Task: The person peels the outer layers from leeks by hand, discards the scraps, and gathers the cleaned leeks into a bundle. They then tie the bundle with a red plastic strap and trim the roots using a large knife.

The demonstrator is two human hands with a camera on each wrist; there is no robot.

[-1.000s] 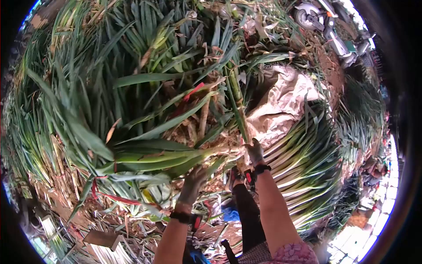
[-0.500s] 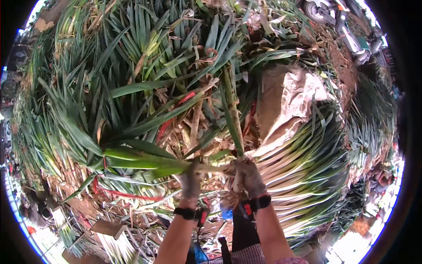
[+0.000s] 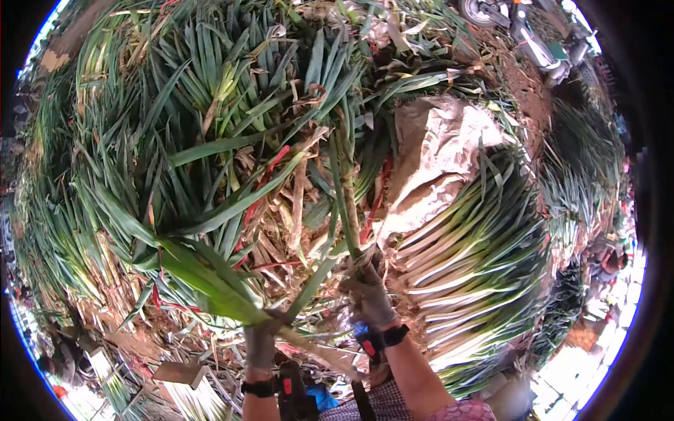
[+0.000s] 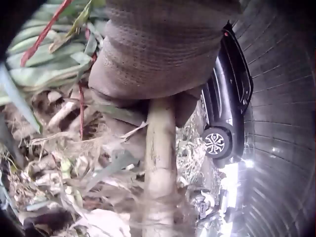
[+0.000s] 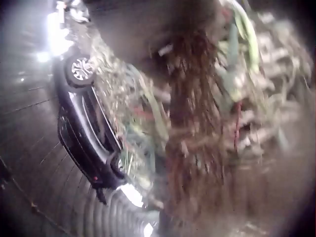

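Observation:
In the head view my gloved left hand (image 3: 261,344) grips a large green onion (image 3: 210,282) low on its stalk. Its broad leaves fan out to the upper left, and the pale stem (image 4: 160,163) sticks out past the fingers, slanting down to the right. My gloved right hand (image 3: 372,303) holds a second green onion (image 3: 347,210) near its base, leaves pointing away from me. Below that hand, a blurred tuft of brown stringy roots (image 5: 192,128) hangs in the right wrist view. The two hands are apart, the left one closer to my body.
A row of trimmed green onions (image 3: 449,270) lies on the right, below a beige sack (image 3: 442,140). Heaped green onions (image 3: 140,140) with red ties fill the left and back. A scooter (image 3: 530,42) stands at the far right, and a dark car (image 4: 224,94) is parked behind.
My left hand first slid along the stalk toward the right hand, then moved down and left with its green onion, swinging the stem end downward. My right hand came down and left with the other.

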